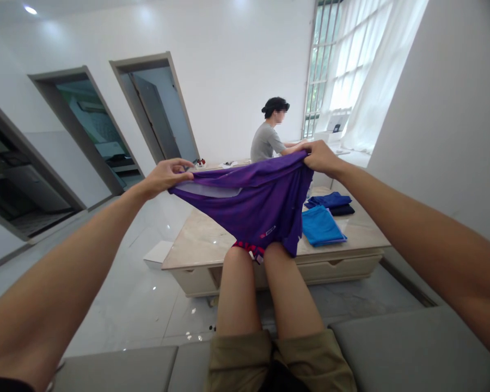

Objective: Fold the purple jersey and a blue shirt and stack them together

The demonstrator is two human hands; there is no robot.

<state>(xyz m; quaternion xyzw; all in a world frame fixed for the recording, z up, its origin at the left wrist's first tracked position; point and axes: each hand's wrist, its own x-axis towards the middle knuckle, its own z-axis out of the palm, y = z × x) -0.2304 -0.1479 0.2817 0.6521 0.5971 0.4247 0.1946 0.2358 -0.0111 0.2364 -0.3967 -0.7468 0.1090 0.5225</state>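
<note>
A purple garment (265, 201) is stretched out in the air in front of me, above my knees. My left hand (169, 177) pinches its left corner between thumb and fingers. At the upper right corner, my right hand (320, 158) is closed on the cloth. A pale strip shows along its upper left part, and a small printed label sits low on the front. Red patterned cloth (248, 249) hangs at the bottom, by my knees. Whether it is a shirt or shorts I cannot tell.
Ahead stands a low marble-topped table (204, 239) with drawers. On its right side lie a folded bright blue cloth (322, 224) and folded dark blue clothes (330, 200). A person (265, 141) in grey sits beyond. Below me is a grey sofa (412, 348).
</note>
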